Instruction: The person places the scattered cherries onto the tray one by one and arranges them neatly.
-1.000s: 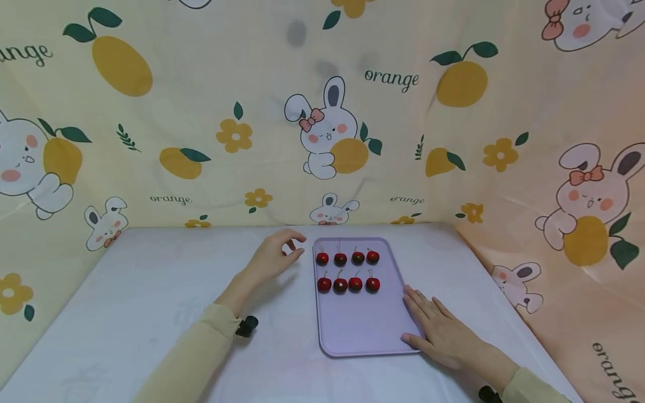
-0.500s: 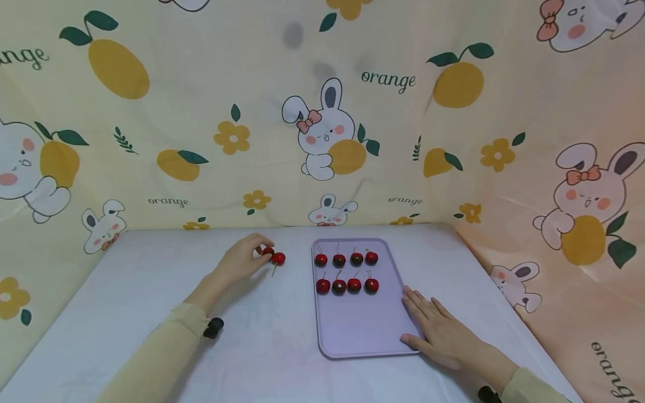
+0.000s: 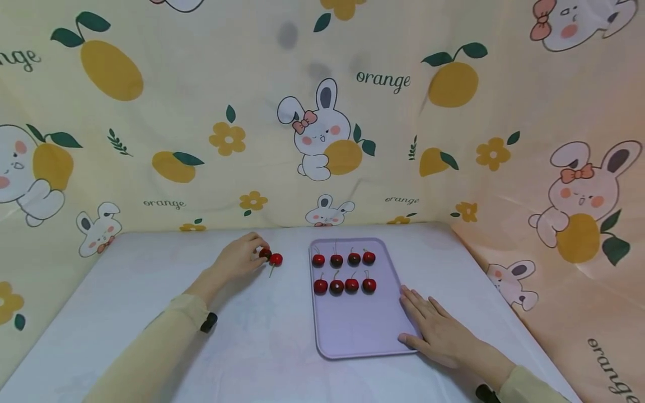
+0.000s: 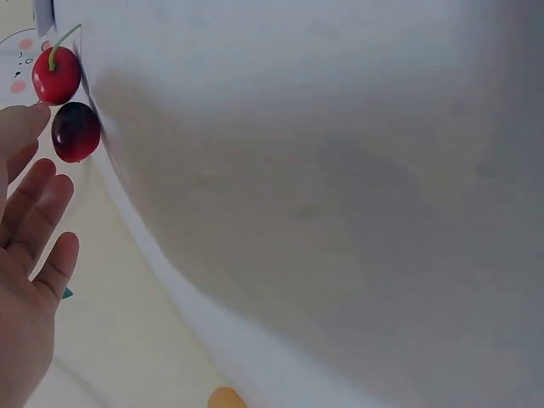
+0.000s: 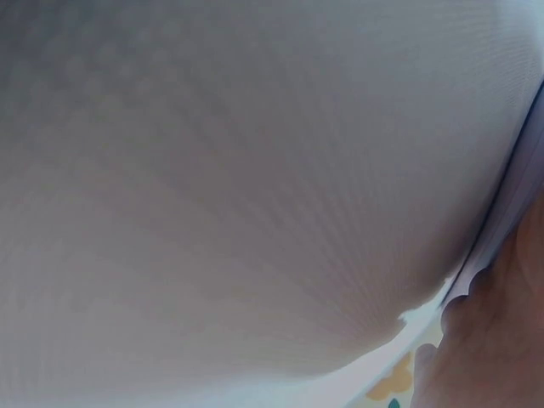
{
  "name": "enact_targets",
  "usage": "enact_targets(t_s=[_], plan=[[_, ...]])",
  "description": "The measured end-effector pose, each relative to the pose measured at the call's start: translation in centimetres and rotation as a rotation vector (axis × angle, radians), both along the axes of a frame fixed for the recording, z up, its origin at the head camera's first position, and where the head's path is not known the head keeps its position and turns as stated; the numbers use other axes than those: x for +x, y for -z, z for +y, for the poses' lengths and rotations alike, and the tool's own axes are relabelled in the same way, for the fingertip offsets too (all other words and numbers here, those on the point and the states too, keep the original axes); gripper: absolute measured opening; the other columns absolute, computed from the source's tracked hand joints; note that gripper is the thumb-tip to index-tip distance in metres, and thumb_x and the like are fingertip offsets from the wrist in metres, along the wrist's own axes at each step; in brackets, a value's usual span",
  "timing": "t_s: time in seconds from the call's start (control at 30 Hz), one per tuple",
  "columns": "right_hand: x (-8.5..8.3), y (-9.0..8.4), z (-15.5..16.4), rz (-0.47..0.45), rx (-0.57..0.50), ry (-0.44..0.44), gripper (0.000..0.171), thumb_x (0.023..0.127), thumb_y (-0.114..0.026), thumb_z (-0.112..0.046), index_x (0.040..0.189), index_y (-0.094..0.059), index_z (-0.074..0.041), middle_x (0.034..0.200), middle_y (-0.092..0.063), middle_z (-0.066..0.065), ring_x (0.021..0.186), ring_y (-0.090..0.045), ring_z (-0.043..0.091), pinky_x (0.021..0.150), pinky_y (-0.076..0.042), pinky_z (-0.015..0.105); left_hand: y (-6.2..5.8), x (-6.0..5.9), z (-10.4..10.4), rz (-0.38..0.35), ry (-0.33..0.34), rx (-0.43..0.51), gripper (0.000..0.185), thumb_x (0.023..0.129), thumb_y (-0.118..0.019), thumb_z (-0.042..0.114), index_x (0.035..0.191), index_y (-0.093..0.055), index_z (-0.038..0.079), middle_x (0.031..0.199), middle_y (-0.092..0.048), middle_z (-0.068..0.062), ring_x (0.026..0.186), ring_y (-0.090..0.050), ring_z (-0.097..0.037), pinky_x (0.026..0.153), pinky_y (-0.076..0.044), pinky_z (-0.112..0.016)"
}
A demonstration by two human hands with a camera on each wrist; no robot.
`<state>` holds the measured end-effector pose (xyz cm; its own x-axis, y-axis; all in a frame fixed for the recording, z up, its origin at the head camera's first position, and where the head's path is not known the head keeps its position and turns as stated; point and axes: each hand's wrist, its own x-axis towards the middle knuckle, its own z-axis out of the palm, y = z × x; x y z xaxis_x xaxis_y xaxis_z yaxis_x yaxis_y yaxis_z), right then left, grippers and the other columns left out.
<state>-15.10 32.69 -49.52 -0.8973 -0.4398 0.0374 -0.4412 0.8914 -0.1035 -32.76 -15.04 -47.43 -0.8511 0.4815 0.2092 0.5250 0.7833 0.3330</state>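
At the left of the tray, my left hand (image 3: 237, 258) has its thumb and index finger around a dark red cherry (image 3: 265, 254). A brighter red cherry (image 3: 276, 259) with a green stem lies right against it. The left wrist view shows the dark cherry (image 4: 76, 133) by the thumb tip, below the bright cherry (image 4: 57, 76); the other fingers are loosely bent. On the lilac tray (image 3: 363, 330), several cherries (image 3: 351, 286) stand in two rows, stems up. My right hand (image 3: 443, 330) rests with straight fingers on the tray's right edge.
A white cloth (image 3: 252, 352) covers the table. Behind it and along the sides hangs a printed curtain (image 3: 272, 73) with rabbits and oranges. Both sleeves (image 3: 151, 347) are pale yellow, and a small black camera (image 3: 209, 322) sits at the left wrist.
My left hand has moved left from beside the tray to the two loose cherries, which it hid before, and its fingers have come around the dark one. The right hand stays put.
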Motion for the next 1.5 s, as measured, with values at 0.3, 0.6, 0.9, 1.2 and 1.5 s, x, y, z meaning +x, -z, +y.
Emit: enact_targets(t_s=[0.3, 0.6, 0.9, 1.2, 1.5], plan=[[0.07, -0.14, -0.08, -0.003, 0.002, -0.006, 0.087, 0.102, -0.051, -0.064, 0.16, -0.035, -0.001, 0.17, -0.027, 0.014, 0.154, -0.03, 0.036, 0.12, -0.027, 0.062, 0.28, -0.71, 0.51, -0.037, -0.033, -0.061, 0.026, 0.092, -0.08, 0.015, 0.116, -0.073, 0.007, 0.122, -0.064, -0.012, 0.096, -0.063, -0.025, 0.089, -0.057, -0.044], [-0.17, 0.15, 0.11, -0.024, 0.011, 0.01, 0.089, 0.101, -0.05, -0.066, 0.161, -0.033, -0.003, 0.171, -0.024, 0.012, 0.155, -0.027, 0.035, 0.121, -0.025, 0.062, 0.43, -0.64, 0.66, -0.038, -0.025, -0.048, 0.022, 0.093, -0.079, 0.014, 0.113, -0.074, 0.006, 0.118, -0.065, -0.009, 0.096, -0.065, -0.023, 0.088, -0.058, -0.042], [-0.06, -0.03, 0.01, -0.025, 0.013, 0.011, 0.089, 0.101, -0.051, -0.066, 0.161, -0.033, -0.002, 0.171, -0.024, 0.013, 0.155, -0.028, 0.035, 0.121, -0.025, 0.062, 0.75, -0.59, 0.65, -0.057, -0.024, 0.004, 0.021, 0.093, -0.077, 0.009, 0.113, -0.073, 0.004, 0.117, -0.063, -0.01, 0.099, -0.065, -0.023, 0.091, -0.057, -0.041], [-0.05, -0.06, -0.06, -0.044, 0.013, 0.018, 0.089, 0.101, -0.049, -0.066, 0.162, -0.032, -0.003, 0.171, -0.023, 0.011, 0.156, -0.026, 0.034, 0.122, -0.023, 0.062, 0.63, -0.37, 0.54, -0.098, -0.039, 0.043, 0.02, 0.092, -0.077, 0.006, 0.111, -0.071, 0.002, 0.115, -0.062, -0.012, 0.097, -0.064, -0.023, 0.092, -0.057, -0.042], [-0.02, 0.1, 0.05, -0.016, 0.008, 0.005, 0.088, 0.102, -0.05, -0.065, 0.161, -0.033, -0.002, 0.171, -0.024, 0.013, 0.155, -0.028, 0.036, 0.121, -0.025, 0.062, 0.15, 0.14, 0.62, -0.08, -0.048, 0.107, 0.025, 0.092, -0.076, 0.008, 0.115, -0.069, 0.001, 0.116, -0.061, -0.011, 0.099, -0.065, -0.025, 0.092, -0.058, -0.043]])
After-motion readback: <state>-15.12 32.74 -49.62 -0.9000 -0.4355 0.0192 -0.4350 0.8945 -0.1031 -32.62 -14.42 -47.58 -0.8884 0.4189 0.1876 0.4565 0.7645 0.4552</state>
